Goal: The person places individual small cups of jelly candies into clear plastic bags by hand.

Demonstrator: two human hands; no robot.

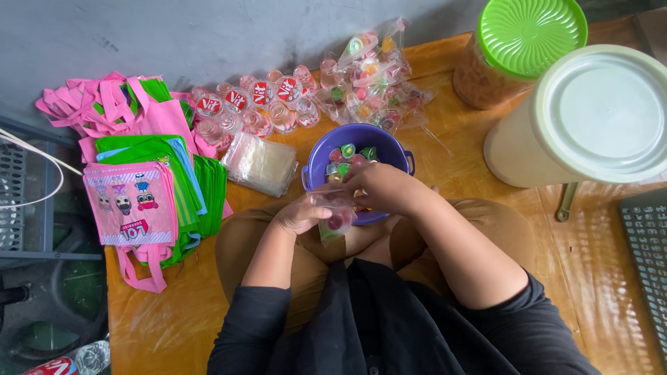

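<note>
Taking the round purple plastic bowl (317, 164) as the marker, I read the floor from its left. Farthest left lie two heaps of flat cloth tote bags (149, 177), pink and green; the topmost pink one shows cartoon doll figures. I cannot count the bags, they overlap too much. Just left of the bowl sits one stack of empty clear plastic pouches (260, 163). Up and left of the bowl stands a cluster of small sealed clear water cups with red-and-white lids (251, 104); I make out five lids facing up, with more cups tipped among them. Directly beyond the bowl is a pile of already filled clear pouches of coloured jelly cups (368, 76), too tangled to count.

The bowl itself holds small jelly cups (347, 154) in green, red and pink, about seven showing. At its near rim the person's left hand (300, 215) pinches a small clear pouch with jellies inside (336, 217); the fingers are curled shut on its upper edge and the pouch hangs just below them. The right hand (385, 187) is cupped over the pouch mouth and the bowl's near side; I cannot tell what its fingers hold.

Right of the bowl stand two large jars: one with a green ribbed lid (531, 31), one cream tub with a white lid (601, 111).
</note>
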